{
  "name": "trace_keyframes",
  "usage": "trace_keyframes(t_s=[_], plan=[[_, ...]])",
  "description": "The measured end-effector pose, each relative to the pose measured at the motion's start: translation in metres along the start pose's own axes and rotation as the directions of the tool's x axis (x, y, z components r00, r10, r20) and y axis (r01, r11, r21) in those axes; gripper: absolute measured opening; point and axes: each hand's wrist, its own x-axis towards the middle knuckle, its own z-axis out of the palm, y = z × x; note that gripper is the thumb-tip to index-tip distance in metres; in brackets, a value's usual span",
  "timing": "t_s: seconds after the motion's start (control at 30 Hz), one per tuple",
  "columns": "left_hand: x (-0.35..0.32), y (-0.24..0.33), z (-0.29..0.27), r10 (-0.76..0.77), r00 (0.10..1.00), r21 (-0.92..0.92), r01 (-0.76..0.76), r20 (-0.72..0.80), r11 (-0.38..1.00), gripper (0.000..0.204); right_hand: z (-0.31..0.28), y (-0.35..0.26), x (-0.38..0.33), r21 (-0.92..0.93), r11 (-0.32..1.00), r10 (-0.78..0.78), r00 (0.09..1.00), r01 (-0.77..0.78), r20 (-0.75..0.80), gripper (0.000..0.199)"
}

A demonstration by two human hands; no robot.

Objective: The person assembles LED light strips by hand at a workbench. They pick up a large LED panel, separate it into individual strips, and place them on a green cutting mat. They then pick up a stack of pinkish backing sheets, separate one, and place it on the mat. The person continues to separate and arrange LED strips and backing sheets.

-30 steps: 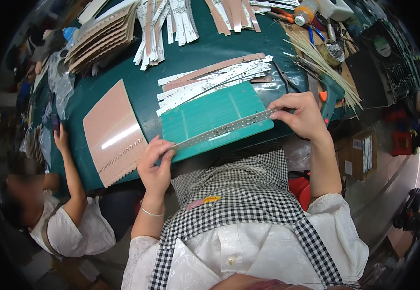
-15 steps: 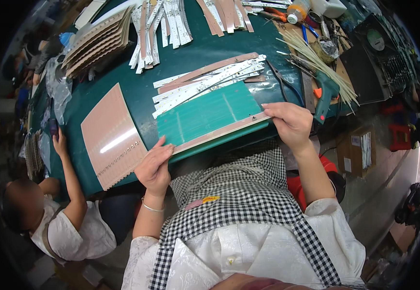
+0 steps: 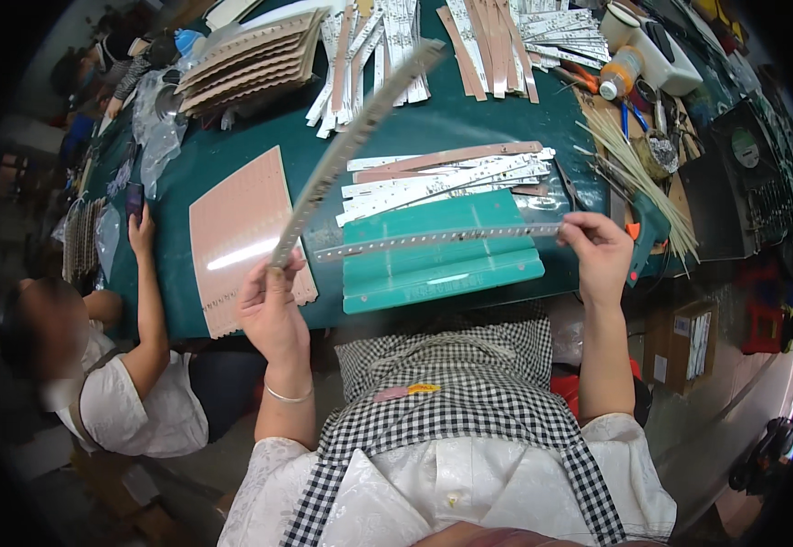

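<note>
Brown cardboard box (image 3: 666, 347) holds white strips (image 3: 699, 343); left (image 3: 273, 305) and right hands (image 3: 600, 255) each pinch a perforated strip (image 3: 351, 149).

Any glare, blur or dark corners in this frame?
Head view: a white glare streak crosses the brown panel; the strip rising from the left hand looks soft toward its far end, probably from motion; the corners fall to black.

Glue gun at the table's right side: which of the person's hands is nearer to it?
The right. The right hand is just left of the glue gun, holding a dotted strip; the left hand is much farther left, holding another strip.
</note>
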Motion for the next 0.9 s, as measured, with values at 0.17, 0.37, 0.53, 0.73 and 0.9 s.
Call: trace_keyframes(t_s=[0.17, 0.37, 0.53, 0.73, 0.9], plan=[[0.007, 0.009, 0.001, -0.051, 0.998, 0.092, 0.054, -0.032, 0.994, 0.017, 0.022, 0.002, 0.060, -0.298, 0.947, -0.093, 0.992, 0.115, 0.086, 0.013], [-0.010, 0.011, 0.009, -0.238, 0.968, 0.305, 0.203, 0.082, 0.930, 0.020, 0.034, -0.001, 0.070, -0.584, 0.606, -0.519, 0.825, 0.540, 0.224, 0.020], [-0.025, 0.012, 0.020, -0.303, 0.948, 0.101, 0.293, 0.095, 0.951, 0.022, 0.028, -0.021, 0.010, 0.328, 0.930, 0.053, 0.946, -0.163, 0.319, 0.033], [-0.035, 0.007, 0.071, -0.232, 0.952, -0.015, 0.240, 0.202, 0.971, 0.019, 0.084, -0.051, -0.037, 0.193, 0.965, -0.245, 0.867, 0.176, 0.433, 0.041], [-0.042, 0.026, 0.095, -0.209, 0.892, 0.024, 0.217, 0.401, 0.976, 0.028, 0.103, -0.071, -0.040, 0.156, 0.907, -0.419, 0.864, 0.390, 0.280, 0.016]])
